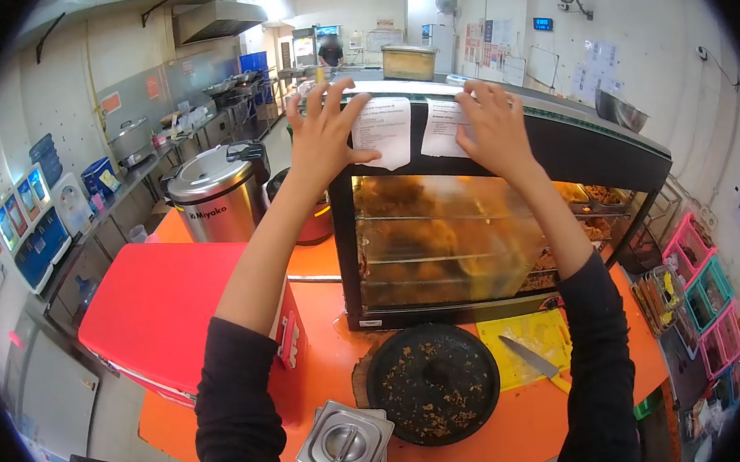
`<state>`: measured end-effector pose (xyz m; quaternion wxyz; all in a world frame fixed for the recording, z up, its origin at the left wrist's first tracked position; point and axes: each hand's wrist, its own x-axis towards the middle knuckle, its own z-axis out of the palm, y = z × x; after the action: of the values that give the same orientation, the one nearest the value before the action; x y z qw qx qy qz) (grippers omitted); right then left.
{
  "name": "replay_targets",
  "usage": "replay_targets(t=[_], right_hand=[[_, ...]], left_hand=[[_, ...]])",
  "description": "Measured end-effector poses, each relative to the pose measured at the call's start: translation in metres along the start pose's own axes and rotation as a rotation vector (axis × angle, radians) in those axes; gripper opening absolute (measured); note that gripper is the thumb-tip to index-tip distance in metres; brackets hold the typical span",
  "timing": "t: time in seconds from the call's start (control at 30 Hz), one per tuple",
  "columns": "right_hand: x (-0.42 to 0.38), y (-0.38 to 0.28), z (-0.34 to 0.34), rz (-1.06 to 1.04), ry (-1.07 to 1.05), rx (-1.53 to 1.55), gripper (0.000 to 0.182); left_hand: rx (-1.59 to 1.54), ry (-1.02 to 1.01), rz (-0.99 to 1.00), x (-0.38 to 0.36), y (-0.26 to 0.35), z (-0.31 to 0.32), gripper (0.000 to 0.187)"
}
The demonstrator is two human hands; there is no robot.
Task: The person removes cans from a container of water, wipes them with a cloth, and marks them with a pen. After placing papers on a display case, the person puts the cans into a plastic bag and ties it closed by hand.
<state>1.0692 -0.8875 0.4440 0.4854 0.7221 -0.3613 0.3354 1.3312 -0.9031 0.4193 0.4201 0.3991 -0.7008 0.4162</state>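
My left hand (326,131) is raised with its fingers spread and curled near the top edge of the food display warmer (349,232). Its thumb touches the left printed paper sheet (383,136) on the black upper front. My right hand (493,128) has bent, parted fingers at the right edge of a second printed sheet (442,130), which it partly covers. Neither hand visibly grasps anything. Behind the warmer's smeared glass, trays of fried food (603,196) show on the right.
In front lie a round black pan lid (434,398) with crumbs, a knife (533,359) on a yellow cutting board (505,376), and steel lidded containers (344,443). To the left stand a red cooler box (169,305) and a Miyako rice cooker (215,195). A person (330,53) stands far back.
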Motion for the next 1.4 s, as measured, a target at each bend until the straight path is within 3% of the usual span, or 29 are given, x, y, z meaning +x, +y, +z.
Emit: replay_targets(t=[0.07,0.1,0.17,0.33,0.43,0.53,0.6,0.7,0.87,0.93,1.13,1.33,1.4], right_hand=[[0.004,-0.013,0.006,0.161,-0.229,0.052,0.043],[0.001,-0.015,0.006,0.168,-0.237,0.046,0.043],[-0.002,-0.016,0.005,0.076,-0.139,0.077,0.043],[0.002,-0.022,0.006,0.209,-0.038,-0.209,0.037],[0.004,-0.028,0.013,0.202,-0.097,0.124,0.029],[-0.002,-0.024,0.007,0.266,-0.127,0.062,0.032],[-0.006,-0.033,0.005,0.4,-0.003,-0.319,0.035],[0.002,-0.038,0.003,0.346,-0.197,-0.09,0.038],[0.001,-0.04,-0.004,0.368,-0.107,0.006,0.052],[0.0,-0.038,-0.011,0.397,-0.166,0.045,0.045],[0.003,-0.023,-0.01,0.328,-0.221,0.021,0.043],[0.004,-0.031,-0.006,0.301,-0.172,0.026,0.044],[0.004,-0.033,-0.005,0.28,-0.249,0.054,0.045]], left_hand=[[-0.022,-0.063,0.055,0.009,0.005,-0.005,0.078],[-0.033,-0.066,0.059,0.007,0.007,-0.003,0.078],[-0.093,-0.101,0.07,0.004,0.007,-0.002,0.077],[-0.012,-0.011,0.007,0.008,0.023,-0.005,0.075],[-0.111,-0.096,-0.021,0.012,0.034,0.0,0.07],[-0.097,-0.146,-0.107,0.011,0.023,-0.008,0.069],[-0.002,-0.191,-0.199,0.007,0.021,-0.014,0.071],[-0.056,-0.076,-0.115,-0.001,0.022,-0.004,0.071],[-0.253,0.002,-0.201,-0.009,0.024,0.0,0.077],[-0.262,-0.062,-0.215,-0.008,0.022,-0.001,0.081],[-0.282,-0.169,-0.26,-0.003,0.014,-0.002,0.09],[-0.234,-0.132,-0.231,-0.007,0.013,-0.001,0.089],[-0.232,-0.137,-0.216,-0.008,0.012,-0.001,0.089]])
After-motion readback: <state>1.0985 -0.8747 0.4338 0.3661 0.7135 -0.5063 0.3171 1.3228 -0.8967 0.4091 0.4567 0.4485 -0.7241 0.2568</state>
